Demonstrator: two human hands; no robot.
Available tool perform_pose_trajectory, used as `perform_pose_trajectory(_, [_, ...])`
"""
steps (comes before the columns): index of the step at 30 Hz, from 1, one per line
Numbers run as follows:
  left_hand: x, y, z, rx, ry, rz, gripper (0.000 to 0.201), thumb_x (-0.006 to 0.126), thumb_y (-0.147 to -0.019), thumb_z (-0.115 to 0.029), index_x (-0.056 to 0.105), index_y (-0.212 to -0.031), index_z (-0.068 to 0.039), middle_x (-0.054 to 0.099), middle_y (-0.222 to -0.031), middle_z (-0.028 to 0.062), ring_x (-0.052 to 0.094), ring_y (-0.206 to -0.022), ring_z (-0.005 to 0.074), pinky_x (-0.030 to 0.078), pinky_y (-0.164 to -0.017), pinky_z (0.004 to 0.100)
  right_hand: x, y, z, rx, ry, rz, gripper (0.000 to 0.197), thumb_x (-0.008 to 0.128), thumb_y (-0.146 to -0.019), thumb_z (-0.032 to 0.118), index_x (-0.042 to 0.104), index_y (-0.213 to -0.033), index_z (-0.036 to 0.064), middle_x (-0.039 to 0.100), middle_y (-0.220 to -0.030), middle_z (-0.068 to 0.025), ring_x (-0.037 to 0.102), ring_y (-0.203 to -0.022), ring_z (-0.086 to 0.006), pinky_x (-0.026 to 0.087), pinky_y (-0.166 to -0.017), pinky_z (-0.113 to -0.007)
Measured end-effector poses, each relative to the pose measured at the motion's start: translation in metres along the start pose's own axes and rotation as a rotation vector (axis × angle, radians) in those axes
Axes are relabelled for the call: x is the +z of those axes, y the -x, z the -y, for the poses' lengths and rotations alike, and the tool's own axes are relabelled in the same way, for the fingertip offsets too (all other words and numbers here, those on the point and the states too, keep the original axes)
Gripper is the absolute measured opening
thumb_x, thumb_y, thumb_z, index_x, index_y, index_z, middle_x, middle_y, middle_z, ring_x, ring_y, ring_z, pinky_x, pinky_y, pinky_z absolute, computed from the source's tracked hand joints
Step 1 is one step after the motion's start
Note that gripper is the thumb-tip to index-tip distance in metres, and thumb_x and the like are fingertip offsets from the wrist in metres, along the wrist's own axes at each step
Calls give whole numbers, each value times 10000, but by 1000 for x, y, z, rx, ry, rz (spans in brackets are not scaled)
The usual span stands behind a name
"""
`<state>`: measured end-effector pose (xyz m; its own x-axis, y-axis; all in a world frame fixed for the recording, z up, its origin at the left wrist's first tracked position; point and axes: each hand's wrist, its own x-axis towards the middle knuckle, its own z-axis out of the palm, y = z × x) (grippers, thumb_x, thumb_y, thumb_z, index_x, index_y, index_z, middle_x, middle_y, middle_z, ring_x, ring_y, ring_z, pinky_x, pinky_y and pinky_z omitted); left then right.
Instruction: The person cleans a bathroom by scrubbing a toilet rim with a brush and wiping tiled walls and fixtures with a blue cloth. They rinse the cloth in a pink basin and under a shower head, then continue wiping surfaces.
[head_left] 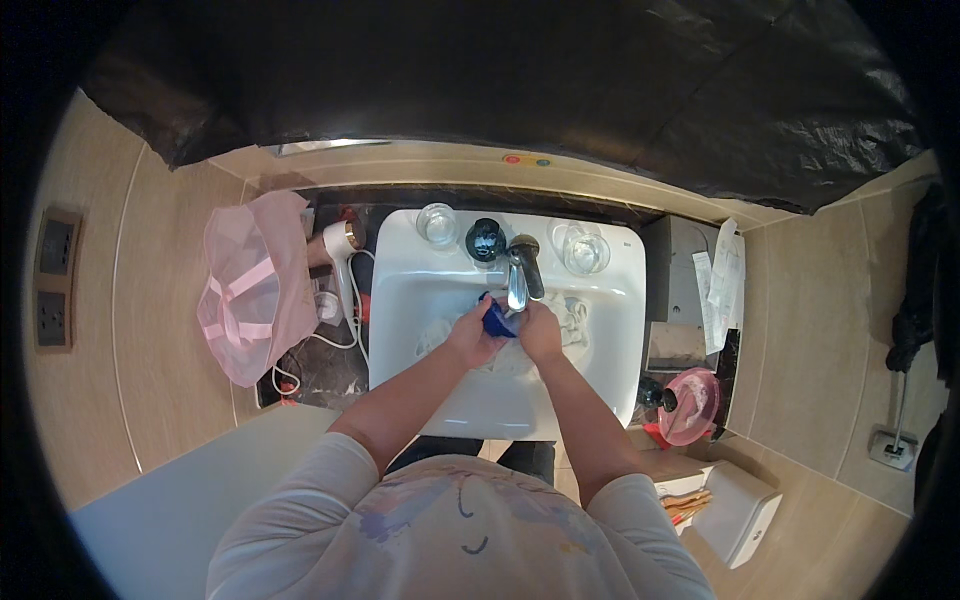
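In the middle of the white sink [410,285], my left hand [474,338] is closed on a small deep-blue item [497,319], soft-looking and paler on one side. Whether it is a piece of cloth I cannot tell. My right hand [541,332] meets its right edge with curled fingers, partly hidden behind the faucet's end. The chrome faucet [517,280] reaches down right above both hands. Beneath them, crumpled white cloth [575,322] lies in the basin, partly covered by my hands.
On the sink's back ledge stand a dark round bottle [486,240] and clear glasses [436,226] [586,253]. Left are a pink bag [255,290] and a white hair dryer [340,250] with its cord. Right are a grey box [672,270] and pink basin [690,406].
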<state>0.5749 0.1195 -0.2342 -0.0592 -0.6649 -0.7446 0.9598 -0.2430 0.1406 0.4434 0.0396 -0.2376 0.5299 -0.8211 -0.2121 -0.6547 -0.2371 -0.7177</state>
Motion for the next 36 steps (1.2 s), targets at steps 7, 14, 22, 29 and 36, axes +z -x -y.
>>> perform_pose_trajectory(7, [-27, -44, -1, 31, -45, 95, 361, 464, -961, -440, 572, -902, -101, 596, -804, 40, 587, -731, 193, 495, -719, 324, 46, 32, 67, 13, -197, -51, 297, 474, -932, 278, 574, -983, 3, 626, -816, -256, 609, -816, -422, 449, -700, -533])
perform_pose_trajectory(14, [-34, -65, 14, -131, -305, -146, 338, 505, -940, -456, 553, -775, -165, 501, -584, -13, 455, -473, 138, 326, -383, 273, 0, 41, 65, -99, 202, 165, 293, 476, -934, 308, 505, -861, 25, 617, -764, -215, 605, -749, -413, 456, -642, -506])
perform_pose_trajectory(22, [-13, -22, -7, -96, -119, 7, 253, 440, -983, -344, 587, -1032, -144, 619, -956, 27, 580, -862, 157, 483, -770, 324, 25, 13, 10, 76, -384, -82, 284, 580, -873, 166, 552, -1122, 33, 637, -817, -197, 630, -802, -347, 490, -733, -415])
perform_pose_trajectory(29, [-98, -79, -11, -205, -21, 597, 323, 464, -954, -418, 590, -931, -122, 624, -908, 40, 581, -870, 168, 481, -794, 351, 36, 29, 68, 232, -84, 98, 344, 616, -853, 283, 538, -1051, 12, 606, -959, -217, 609, -914, -382, 483, -746, -452])
perform_pose_trajectory(36, [14, -15, 3, -79, -304, -267, 349, 484, -942, -456, 596, -945, -126, 623, -894, 39, 575, -854, 184, 462, -768, 356, 9, 2, 2, 456, -137, -290, 204, 535, -899, 211, 565, -1001, 37, 645, -914, -190, 644, -849, -325, 489, -691, -428])
